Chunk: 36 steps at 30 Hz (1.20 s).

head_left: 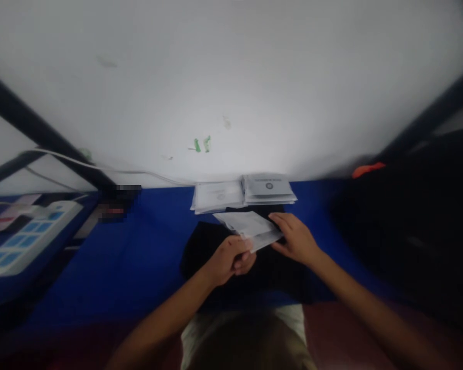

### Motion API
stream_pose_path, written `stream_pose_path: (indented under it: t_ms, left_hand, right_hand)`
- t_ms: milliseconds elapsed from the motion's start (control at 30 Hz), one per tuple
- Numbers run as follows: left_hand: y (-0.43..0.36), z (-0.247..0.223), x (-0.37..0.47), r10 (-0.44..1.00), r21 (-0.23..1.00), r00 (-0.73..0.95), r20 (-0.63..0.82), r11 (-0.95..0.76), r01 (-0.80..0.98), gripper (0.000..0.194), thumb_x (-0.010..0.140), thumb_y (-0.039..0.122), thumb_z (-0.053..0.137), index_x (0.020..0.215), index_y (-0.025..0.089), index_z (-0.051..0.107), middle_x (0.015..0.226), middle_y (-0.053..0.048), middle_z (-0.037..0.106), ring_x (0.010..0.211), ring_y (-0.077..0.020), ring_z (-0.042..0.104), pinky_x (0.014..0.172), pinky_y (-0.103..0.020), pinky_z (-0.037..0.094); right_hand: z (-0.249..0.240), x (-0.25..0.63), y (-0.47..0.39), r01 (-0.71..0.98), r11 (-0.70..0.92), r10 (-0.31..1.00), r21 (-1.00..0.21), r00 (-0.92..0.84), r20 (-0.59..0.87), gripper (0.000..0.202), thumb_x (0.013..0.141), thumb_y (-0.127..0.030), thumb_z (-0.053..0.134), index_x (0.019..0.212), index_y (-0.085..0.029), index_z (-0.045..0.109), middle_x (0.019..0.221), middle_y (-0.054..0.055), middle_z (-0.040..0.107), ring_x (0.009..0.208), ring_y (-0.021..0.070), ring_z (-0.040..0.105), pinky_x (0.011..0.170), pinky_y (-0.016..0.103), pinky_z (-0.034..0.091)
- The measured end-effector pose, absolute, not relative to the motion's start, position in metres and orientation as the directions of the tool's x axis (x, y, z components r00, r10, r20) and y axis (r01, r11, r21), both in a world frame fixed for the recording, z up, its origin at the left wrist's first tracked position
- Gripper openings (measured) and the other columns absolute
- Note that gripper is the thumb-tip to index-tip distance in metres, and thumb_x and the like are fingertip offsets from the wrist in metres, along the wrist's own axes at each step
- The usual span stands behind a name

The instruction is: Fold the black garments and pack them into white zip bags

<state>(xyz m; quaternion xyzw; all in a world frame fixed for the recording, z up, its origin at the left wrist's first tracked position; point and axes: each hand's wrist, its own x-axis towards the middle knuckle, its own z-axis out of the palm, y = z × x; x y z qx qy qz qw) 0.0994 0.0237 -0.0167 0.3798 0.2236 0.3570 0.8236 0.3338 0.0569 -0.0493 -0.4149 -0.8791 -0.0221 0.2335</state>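
A pale, clear-looking flat packet (252, 224) is tilted between my two hands, above a black cloth (204, 241). My left hand (231, 259) pinches its near left edge between thumb and curled fingers. At the packet's right end, my right hand (296, 239) grips it with fingers on top and thumb below. Whether anything lies inside the packet is too blurred to tell. Just beyond my hands are two stacks: whitish packets (219, 196) on the left, and grey packets with a dark round print (269, 186) on the right.
A blue table surface (139, 246) runs along a white wall (231, 77). At the left sits a white power strip (33, 239) with blue sockets. A pale cable (139, 171) trails along the wall. A large black mass (412, 231) fills the right side, near an orange item (368, 169).
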Motion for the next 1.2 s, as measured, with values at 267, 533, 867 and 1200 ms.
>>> stream_pose_path:
  t_ms: [267, 533, 867, 1200]
  left_hand:
    - [0.025, -0.008, 0.100, 0.747, 0.905, 0.664, 0.032, 0.261, -0.337, 0.032, 0.089, 0.047, 0.051, 0.078, 0.016, 0.052, 0.057, 0.002, 0.052, 0.043, -0.0082, 0.042, 0.041, -0.020, 0.031]
    - [0.007, -0.033, 0.040, 0.782, 0.755, 0.617, 0.088, -0.457, 0.471, 0.011, 0.087, 0.027, 0.058, 0.096, 0.020, 0.057, 0.094, -0.004, 0.059, 0.089, -0.0183, 0.055, 0.087, -0.036, 0.044]
    - [-0.009, -0.048, 0.003, 0.693, 0.520, 0.720, 0.037, -0.629, 0.578, 0.051, 0.070, 0.032, 0.079, 0.113, 0.022, 0.053, 0.128, -0.011, 0.050, 0.120, -0.0304, 0.044, 0.101, -0.047, 0.039]
    - [-0.005, -0.028, -0.016, 0.646, 0.482, 0.760, -0.071, -0.644, 0.593, 0.020, 0.072, 0.015, 0.066, 0.090, 0.021, 0.059, 0.124, -0.008, 0.053, 0.113, -0.0269, 0.050, 0.095, -0.041, 0.041]
  right_hand:
    - [-0.026, 0.301, 0.093, 0.572, 0.784, 0.564, -0.240, -0.496, 0.660, 0.042, 0.087, -0.019, 0.051, 0.129, -0.021, 0.048, 0.126, 0.014, 0.063, 0.115, 0.0249, 0.061, 0.091, 0.039, 0.054]
    - [-0.020, 0.334, 0.181, 0.880, 0.468, 0.806, 0.080, -0.462, 0.371, 0.042, 0.082, -0.005, 0.044, 0.123, -0.010, 0.050, 0.131, 0.022, 0.057, 0.117, 0.0309, 0.058, 0.095, 0.043, 0.048]
    - [-0.059, 0.327, 0.199, 0.803, 0.592, 0.792, 0.070, -0.595, 0.135, 0.072, 0.088, -0.060, 0.044, 0.145, -0.017, 0.035, 0.157, 0.017, 0.025, 0.140, 0.0479, 0.021, 0.104, 0.070, 0.018]
    - [-0.062, 0.324, 0.201, 0.812, 0.582, 0.813, -0.050, -0.579, 0.059, 0.077, 0.086, -0.069, 0.043, 0.147, -0.023, 0.035, 0.158, 0.014, 0.025, 0.141, 0.0486, 0.019, 0.105, 0.074, 0.009]
